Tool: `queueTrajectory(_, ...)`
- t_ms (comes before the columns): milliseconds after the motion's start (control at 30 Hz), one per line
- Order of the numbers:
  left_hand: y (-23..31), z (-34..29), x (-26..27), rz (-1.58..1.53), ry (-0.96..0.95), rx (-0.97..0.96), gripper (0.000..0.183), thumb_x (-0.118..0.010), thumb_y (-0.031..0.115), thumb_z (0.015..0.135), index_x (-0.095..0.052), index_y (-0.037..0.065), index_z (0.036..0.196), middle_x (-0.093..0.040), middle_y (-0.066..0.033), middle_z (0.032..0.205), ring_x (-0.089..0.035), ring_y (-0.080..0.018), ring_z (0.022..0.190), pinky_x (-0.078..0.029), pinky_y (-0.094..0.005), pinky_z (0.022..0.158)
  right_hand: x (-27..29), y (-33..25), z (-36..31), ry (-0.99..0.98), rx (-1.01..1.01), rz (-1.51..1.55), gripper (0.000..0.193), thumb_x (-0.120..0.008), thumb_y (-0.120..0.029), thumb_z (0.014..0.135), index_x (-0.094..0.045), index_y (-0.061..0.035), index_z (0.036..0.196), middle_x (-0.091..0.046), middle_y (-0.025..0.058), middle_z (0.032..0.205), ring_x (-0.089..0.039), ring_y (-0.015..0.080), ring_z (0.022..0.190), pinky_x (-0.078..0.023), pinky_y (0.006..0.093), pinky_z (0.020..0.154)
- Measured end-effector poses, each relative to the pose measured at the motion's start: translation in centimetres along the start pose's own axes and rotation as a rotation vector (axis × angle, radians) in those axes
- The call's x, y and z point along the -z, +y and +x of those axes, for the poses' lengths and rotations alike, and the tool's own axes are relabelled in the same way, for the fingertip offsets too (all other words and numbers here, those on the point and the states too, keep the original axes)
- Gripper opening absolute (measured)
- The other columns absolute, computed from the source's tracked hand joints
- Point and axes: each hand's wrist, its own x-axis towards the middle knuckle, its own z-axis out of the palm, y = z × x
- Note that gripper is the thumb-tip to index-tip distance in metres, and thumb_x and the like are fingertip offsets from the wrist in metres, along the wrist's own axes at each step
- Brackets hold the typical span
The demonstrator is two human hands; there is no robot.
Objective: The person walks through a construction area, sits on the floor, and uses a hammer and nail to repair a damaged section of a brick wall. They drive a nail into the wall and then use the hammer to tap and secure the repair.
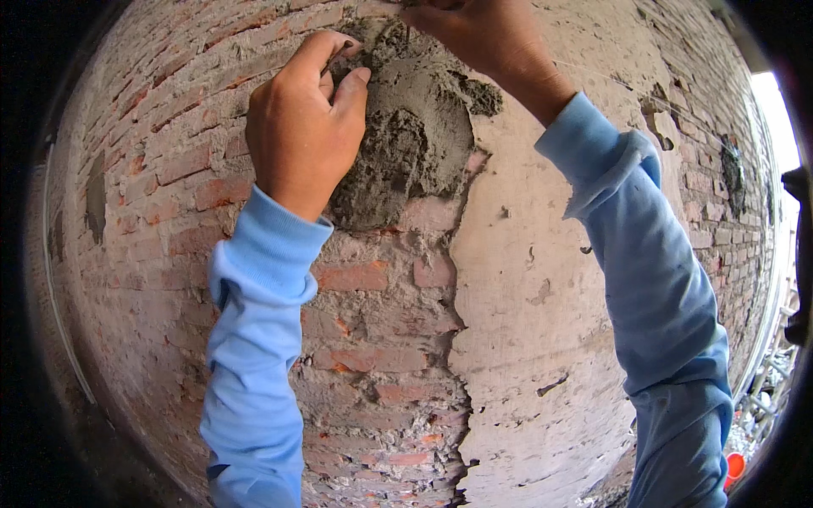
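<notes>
Both my arms, in blue sleeves, reach up to a brick wall. A patch of wet grey mortar point(415, 127) is spread over the bricks between my hands. My left hand point(305, 127) is at the mortar's left edge, with curled fingers and the thumb close to the index finger. A small dark tip shows at that index finger; its kind is unclear. Higher up, my right hand point(491, 38) is at the mortar's upper part, its fingers bent together and partly cut off by the frame's top. What it holds, if anything, is hidden.
Bare red bricks point(351, 277) run left of and below the mortar. Smooth old plaster point(542, 279) with a ragged edge covers the wall to the right. A thin string point(605, 76) stretches rightward from near my right wrist. An orange-red round object point(735, 467) lies at lower right.
</notes>
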Motion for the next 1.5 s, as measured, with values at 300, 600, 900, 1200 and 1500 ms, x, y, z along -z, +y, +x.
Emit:
queueTrajectory(300, -0.4, -1.4, -3.0, -0.033, 0.002, 0.188, 0.011, -0.073, 0.019, 0.082, -0.069, 0.011, 0.088, -0.058, -0.0084, 0.058, -0.056, -0.0264, 0.051, -0.044, -0.0378, 0.051, 0.5, 1.3, -0.1, -0.152, -0.097, 0.033, 0.014, -0.069, -0.014, 0.078, -0.069, -0.0006, 0.082, -0.068, 0.0104, 0.071, -0.063, 0.0149, 0.065, -0.05, 0.0319, 0.06)
queueTrajectory(600, -0.5, -0.8, -4.8, 0.012, 0.133, 0.142, 0.014, -0.076, 0.022, 0.081, -0.075, 0.01, 0.089, -0.043, -0.0034, 0.051, -0.037, -0.0129, 0.047, -0.031, -0.0322, 0.046, -0.3, 2.3, 0.4, -0.205, 0.014, 0.04, 0.015, -0.076, -0.015, 0.081, -0.071, -0.0041, 0.089, -0.071, 0.0019, 0.08, -0.066, 0.0078, 0.076, -0.052, 0.0251, 0.068)
queueTrajectory(900, -0.2, 0.0, -4.9, 0.049, -0.014, 0.276, 0.02, -0.073, 0.03, 0.083, -0.076, 0.014, 0.095, -0.071, -0.0154, 0.081, -0.068, -0.0379, 0.077, -0.053, -0.0449, 0.067, -0.5, 1.9, 0.9, -0.252, 0.119, 0.118, 0.014, -0.072, -0.016, 0.084, -0.071, -0.0038, 0.091, -0.071, 0.0032, 0.077, -0.067, 0.0103, 0.074, -0.053, 0.0275, 0.067)
queueTrajectory(1200, -0.1, 0.0, -6.2, 0.086, 0.031, 0.264, 0.023, -0.074, 0.03, 0.083, -0.076, 0.014, 0.098, -0.071, -0.0164, 0.081, -0.069, -0.0379, 0.079, -0.055, -0.0459, 0.068, 0.8, 1.4, 0.6, -0.227, 0.043, 0.103, 0.009, -0.069, -0.009, 0.075, -0.068, -0.0007, 0.079, -0.067, 0.0093, 0.069, -0.063, 0.0128, 0.064, -0.05, 0.0302, 0.059)
queueTrajectory(1500, -0.4, 0.0, -6.5, 0.03, 0.058, 0.248, 0.021, -0.074, 0.029, 0.083, -0.076, 0.017, 0.1, -0.072, -0.016, 0.082, -0.07, -0.0365, 0.078, -0.055, -0.0441, 0.067, 0.8, 1.3, 0.4, -0.257, -0.006, 0.129, 0.009, -0.068, -0.008, 0.076, -0.067, -0.0001, 0.08, -0.068, 0.0091, 0.071, -0.063, 0.013, 0.065, -0.05, 0.0298, 0.061)
